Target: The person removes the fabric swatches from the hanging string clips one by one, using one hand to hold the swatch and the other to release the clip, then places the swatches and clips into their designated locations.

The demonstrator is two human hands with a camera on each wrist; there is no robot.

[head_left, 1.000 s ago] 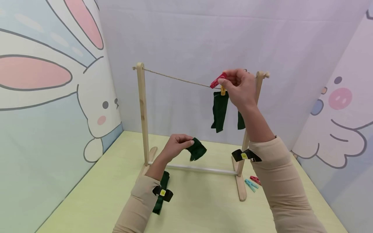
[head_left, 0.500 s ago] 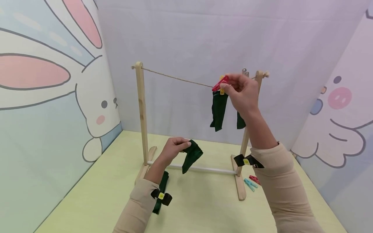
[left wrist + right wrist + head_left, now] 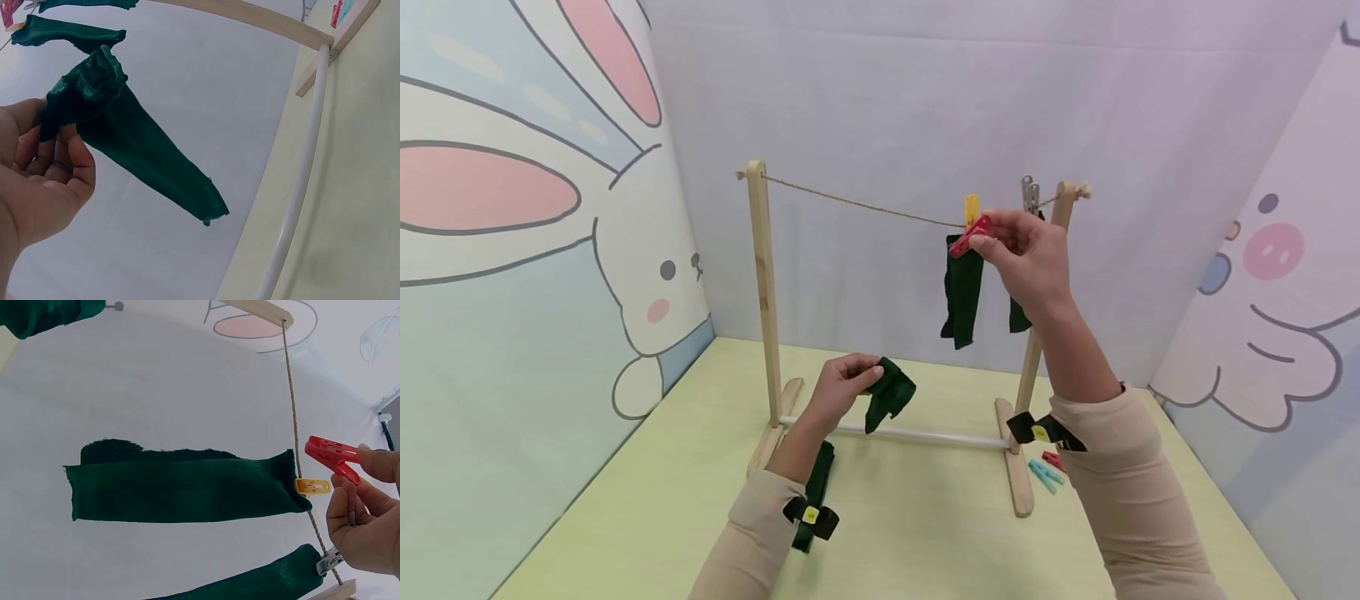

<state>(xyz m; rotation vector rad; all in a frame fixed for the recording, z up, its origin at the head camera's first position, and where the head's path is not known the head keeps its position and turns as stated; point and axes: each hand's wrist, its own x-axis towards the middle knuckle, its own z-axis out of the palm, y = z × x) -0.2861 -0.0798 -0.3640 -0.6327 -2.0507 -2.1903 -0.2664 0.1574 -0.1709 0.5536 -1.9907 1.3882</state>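
As the right hand [image 3: 1033, 258] has sunk a little, right of centre in the frame, the yellow peg [image 3: 972, 207] and a grey metal clip [image 3: 1032, 197] behind it have come into fuller view. Thumb and fingertips pinch a red peg [image 3: 962, 243], which sits in front of the line [image 3: 293, 394] but is not clipped to it. Below centre, the left hand [image 3: 842, 387] has drifted slightly left and down, its thumb and fingers gripping the held green cloth [image 3: 150, 156] by one end. That piece is well below the line, so hanging it seems not yet done.

The cloth looks soft and velvety, dark green, bunched at the grip and falling into a long flap. A matching cloth strip [image 3: 962, 300], with rough, frayed edges, hangs from the yellow peg; a second strip [image 3: 262, 575] hangs from the metal clip. Another folded piece [image 3: 822, 475] lies on the table, lower centre-left. The line is twisted tan cord, sagging between smooth, round-topped wooden posts [image 3: 762, 292]. A glossy white rod [image 3: 917, 434] joins their feet. At lower right lie a turquoise peg [image 3: 1047, 475] and a spare red one [image 3: 1054, 461], both seemingly plastic.
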